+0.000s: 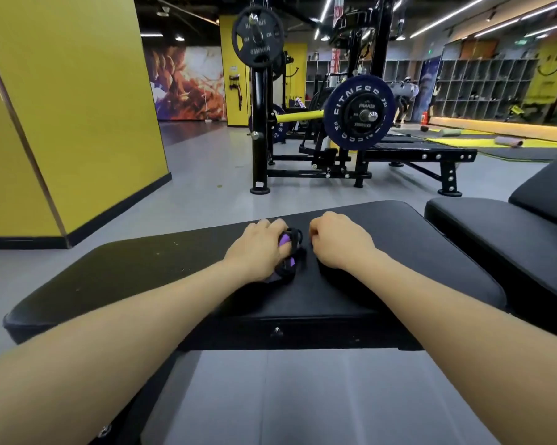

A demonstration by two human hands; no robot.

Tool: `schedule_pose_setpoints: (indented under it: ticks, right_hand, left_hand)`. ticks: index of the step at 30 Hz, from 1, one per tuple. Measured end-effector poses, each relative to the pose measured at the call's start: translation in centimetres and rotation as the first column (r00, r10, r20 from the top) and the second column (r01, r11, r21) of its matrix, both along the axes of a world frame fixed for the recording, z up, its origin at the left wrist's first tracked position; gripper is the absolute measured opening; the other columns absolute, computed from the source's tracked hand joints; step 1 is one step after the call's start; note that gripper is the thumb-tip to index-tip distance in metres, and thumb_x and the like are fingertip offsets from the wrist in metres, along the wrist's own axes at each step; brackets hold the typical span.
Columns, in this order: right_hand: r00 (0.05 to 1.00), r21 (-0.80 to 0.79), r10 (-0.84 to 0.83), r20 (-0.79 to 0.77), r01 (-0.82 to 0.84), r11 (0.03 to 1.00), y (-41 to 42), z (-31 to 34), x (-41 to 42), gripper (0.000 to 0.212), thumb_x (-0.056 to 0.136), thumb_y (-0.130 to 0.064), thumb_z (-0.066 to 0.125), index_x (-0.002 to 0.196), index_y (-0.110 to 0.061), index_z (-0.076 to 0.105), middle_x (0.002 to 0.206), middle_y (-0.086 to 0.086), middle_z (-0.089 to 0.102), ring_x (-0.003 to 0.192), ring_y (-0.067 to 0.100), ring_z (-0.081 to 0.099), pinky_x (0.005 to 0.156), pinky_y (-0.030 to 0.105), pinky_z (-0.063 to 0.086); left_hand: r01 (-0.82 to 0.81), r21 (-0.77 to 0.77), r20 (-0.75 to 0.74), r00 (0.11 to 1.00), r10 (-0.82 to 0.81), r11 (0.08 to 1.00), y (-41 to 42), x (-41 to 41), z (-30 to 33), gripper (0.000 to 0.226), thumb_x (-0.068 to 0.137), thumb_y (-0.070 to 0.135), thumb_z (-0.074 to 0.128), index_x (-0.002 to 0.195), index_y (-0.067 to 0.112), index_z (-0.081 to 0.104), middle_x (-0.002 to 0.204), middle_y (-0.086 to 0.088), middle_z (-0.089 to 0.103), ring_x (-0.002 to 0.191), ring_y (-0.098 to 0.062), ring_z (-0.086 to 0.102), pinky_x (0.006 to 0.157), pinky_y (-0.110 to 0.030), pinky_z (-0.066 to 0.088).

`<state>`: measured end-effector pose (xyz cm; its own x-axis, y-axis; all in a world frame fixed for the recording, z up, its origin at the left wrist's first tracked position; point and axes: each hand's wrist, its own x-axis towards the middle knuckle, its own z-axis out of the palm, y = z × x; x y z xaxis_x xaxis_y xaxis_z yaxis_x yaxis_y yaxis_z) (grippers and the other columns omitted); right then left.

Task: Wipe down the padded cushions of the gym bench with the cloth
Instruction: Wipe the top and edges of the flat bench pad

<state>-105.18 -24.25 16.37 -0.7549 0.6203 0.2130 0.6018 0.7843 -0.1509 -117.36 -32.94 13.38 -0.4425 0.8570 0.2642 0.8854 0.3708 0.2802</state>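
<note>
Left hand (260,248) gripped a black and purple strap-like item (289,252) on the flat bench cushion (142,271), fingers curled over it (no obvious cloth, so this may be it; couldn't tell). Right hand (338,242) rested just beside, fingers curled under in a loose fist, whether pinching anything couldn't be told. A second cushion (482,226) sat to the right, a loaded barbell rack (357,114) stood well beyond on the grey floor (206,175).
</note>
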Motion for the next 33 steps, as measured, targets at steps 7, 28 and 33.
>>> schedule_pose_setpoints:
  ticks: [7,28,33]
  right_hand:
    - [0.999,-0.043,-0.003,0.052,0.005,0.999,0.9,0.4,-0.8,0.025,0.089,-0.009,0.043,0.1,-0.023,0.061,0.113,0.003,0.055,0.089,0.023,0.047,0.069,0.031,0.04]
    - [0.983,-0.008,-0.003,0.182,0.005,1.0,2.1,0.8,-4.2,0.01,0.088,-0.018,0.047,0.087,-0.028,0.047,0.109,0.0,0.057,0.089,0.023,0.048,0.069,0.03,0.042]
    - [0.984,0.015,0.006,0.18,-0.009,1.0,2.5,0.3,-4.3,0.006,0.09,-0.025,0.045,0.093,-0.026,0.05,0.106,0.002,0.049,0.103,0.024,0.049,0.069,0.032,0.041]
  left_hand:
    - [-0.204,-0.089,0.031,0.978,0.207,0.975,4.8,-3.8,0.1,0.039,0.098,0.039,0.033,0.127,0.013,0.04,0.132,-0.015,0.041,0.122,-0.032,0.036,0.099,-0.044,0.036]
    - [-0.095,-0.164,0.018,0.995,0.099,0.982,6.3,-8.8,-0.6,0.043,0.096,0.047,0.024,0.123,0.019,0.043,0.127,-0.015,0.043,0.118,-0.034,0.038,0.101,-0.047,0.035]
    - [0.067,-0.224,-0.197,0.974,-0.113,0.972,3.5,-8.1,-0.4,0.036,0.101,0.039,0.023,0.122,0.019,0.044,0.116,-0.011,0.044,0.111,-0.031,0.042,0.095,-0.039,0.035]
